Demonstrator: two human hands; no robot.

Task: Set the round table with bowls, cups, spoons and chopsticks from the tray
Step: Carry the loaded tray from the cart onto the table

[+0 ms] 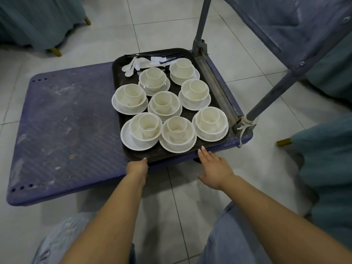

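I log the dark tray (190, 156) lying on the blue cart deck (66, 121), eight cup-in-bowl stacks (164, 104) on it, spoons (130, 66) and chopsticks (152, 54) at its 12 o'clock end. Left hand (137, 167) grips the 6 o'clock rim, fingers curled under. Right hand (214, 168) lies at 5 o'clock, fingers (202, 152) straight, tips touching the rim.

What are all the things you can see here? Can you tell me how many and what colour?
tray: one, dark brown, on the cart
plate, bowl and cup stacks: eight, white, on the tray
spoons: several, white, far end of the tray
chopsticks: several, dark, far end of the tray
cart: one, blue, on the tiled floor
cloth-covered furniture: teal, top left and right edge
left hand: fingers on the tray's near edge
right hand: open, fingers touching the tray's near edge
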